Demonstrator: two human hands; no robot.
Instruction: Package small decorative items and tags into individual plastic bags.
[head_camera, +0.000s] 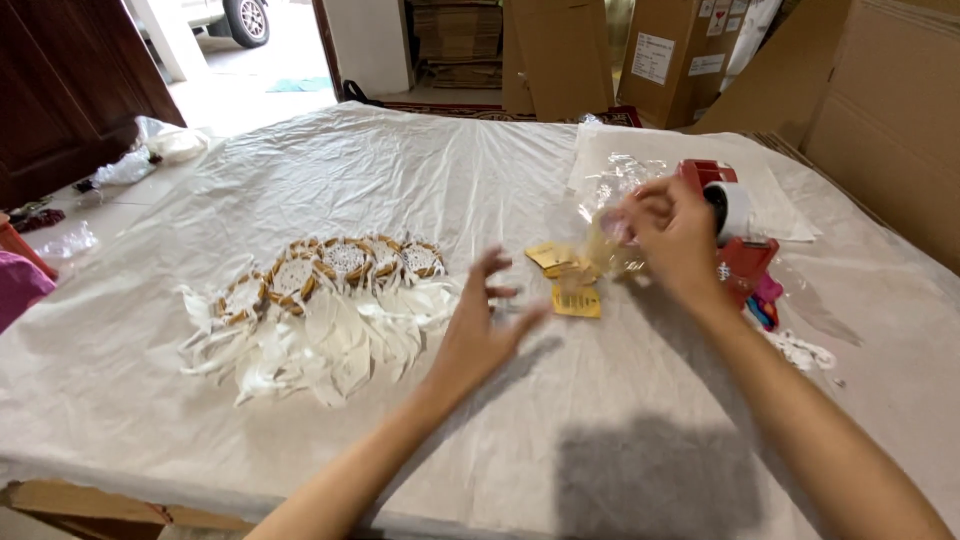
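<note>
Hands work over a table draped in a crinkled white plastic sheet (520, 420). The right hand (672, 235) is raised above the surface with its fingers pinched on a clear plastic bag (608, 225); something pale shows inside, too blurred to name. The left hand (483, 325) hovers lower and nearer the body, fingers spread wide, holding nothing. The bag lies up and to the right of the left hand, near it but apart, so the right hand alone has it while the left is open toward it from below. Just under the bag, between the two hands, lie small yellow card tags (568, 280), scattered flat on the sheet. To the left of the left hand, a row of small woven dreamcatchers with white feathers (320, 310) runs left to right across the table, feathers trailing toward the person. Just behind the right hand stands a red tape dispenser (735, 225), with cardboard boxes (890, 110) beyond the table's far edge
</note>
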